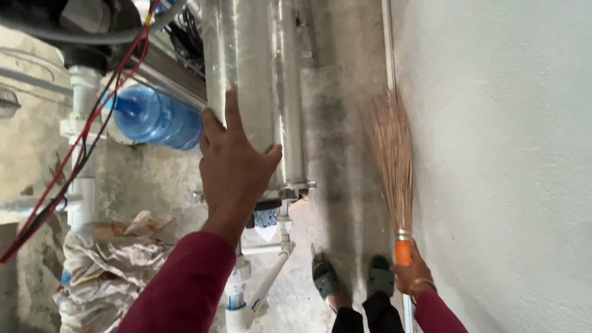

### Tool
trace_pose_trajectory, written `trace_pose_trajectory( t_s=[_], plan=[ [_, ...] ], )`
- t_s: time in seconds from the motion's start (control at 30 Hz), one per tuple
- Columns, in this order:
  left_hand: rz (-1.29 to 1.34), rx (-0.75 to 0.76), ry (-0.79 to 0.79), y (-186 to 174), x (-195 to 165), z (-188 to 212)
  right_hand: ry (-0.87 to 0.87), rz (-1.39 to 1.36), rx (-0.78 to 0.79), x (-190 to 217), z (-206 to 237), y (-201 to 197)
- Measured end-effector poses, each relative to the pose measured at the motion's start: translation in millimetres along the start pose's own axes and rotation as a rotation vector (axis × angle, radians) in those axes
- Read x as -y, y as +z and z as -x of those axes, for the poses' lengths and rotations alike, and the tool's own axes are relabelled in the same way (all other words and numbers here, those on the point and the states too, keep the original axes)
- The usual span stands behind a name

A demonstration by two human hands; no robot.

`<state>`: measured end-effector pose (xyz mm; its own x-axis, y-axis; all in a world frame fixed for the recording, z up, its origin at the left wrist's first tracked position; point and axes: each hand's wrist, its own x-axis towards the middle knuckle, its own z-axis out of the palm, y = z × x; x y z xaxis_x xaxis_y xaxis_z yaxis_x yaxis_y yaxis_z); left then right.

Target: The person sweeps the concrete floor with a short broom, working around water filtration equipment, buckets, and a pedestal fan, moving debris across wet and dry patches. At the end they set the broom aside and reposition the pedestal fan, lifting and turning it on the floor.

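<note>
My left hand (237,166) lies flat and spread against the steel cylinder (256,92), gripping nothing. My right hand (412,274) is closed round the orange handle of the straw broom (393,154), beside the white wall (505,154).

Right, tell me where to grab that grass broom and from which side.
Grip the broom at its orange handle, where the bristles are bound tight under a metal band. The right hand already wraps it there. Come in from the open floor side, since the white wall runs close along the other side and the loose bristles offer no firm hold.
</note>
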<state>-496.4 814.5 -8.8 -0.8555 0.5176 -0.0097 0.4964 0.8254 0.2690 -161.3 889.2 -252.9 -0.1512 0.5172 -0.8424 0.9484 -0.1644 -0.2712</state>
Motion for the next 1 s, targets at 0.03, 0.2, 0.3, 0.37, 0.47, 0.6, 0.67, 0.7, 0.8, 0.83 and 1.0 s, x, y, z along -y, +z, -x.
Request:
trace_pose_trajectory(
  t_s=[0.03, 0.2, 0.3, 0.37, 0.47, 0.6, 0.67, 0.7, 0.8, 0.83, 1.0],
  plan=[
    [0.002, 0.012, -0.011, 0.7, 0.8, 0.4, -0.070, -0.007, -0.003, 3.1, -1.6, 6.4],
    [-0.019, 0.033, -0.024, 2.2, 0.0, 1.7, -0.177, 0.179, 0.268, 42.4, 3.9, 16.3],
    [-0.001, 0.024, -0.018, 1.5, -3.0, 2.7, -0.198, 0.235, 0.321, 57.5, 6.5, -1.0],
    [-0.005, 0.006, -0.002, 0.5, -4.0, 3.2, -0.201, 0.203, 0.310, 57.0, 7.1, -12.2],
    [0.003, 0.014, -0.026, -1.2, -3.9, 3.3, -0.347, 0.267, 0.052, 37.9, 6.2, -22.0],
    [-0.002, -0.029, 0.023, -3.4, -0.9, 1.2, -0.251, 0.349, -0.169, 12.2, -0.1, -29.8],
    [0.003, -0.017, 0.007, -3.7, 0.6, 0.7, -0.162, 0.396, -0.185, 11.3, -6.5, -37.6],
    [0.009, -0.016, 0.006, -3.8, 1.3, 0.5, -0.142, 0.418, -0.198, 16.5, -12.0, -42.9],
    [0.010, -0.016, 0.008, -3.1, 3.1, 0.5, -0.114, 0.437, -0.215, 46.0, -28.5, -56.5],
    [0.005, -0.020, 0.013, -2.7, 3.3, 0.3, -0.107, 0.437, -0.220, 58.1, -33.2, -59.1],
    [-0.002, -0.005, 0.008, -3.9, 2.1, -1.5, -0.180, 0.497, -0.084, 110.9, -37.8, -56.9]
  ],
)
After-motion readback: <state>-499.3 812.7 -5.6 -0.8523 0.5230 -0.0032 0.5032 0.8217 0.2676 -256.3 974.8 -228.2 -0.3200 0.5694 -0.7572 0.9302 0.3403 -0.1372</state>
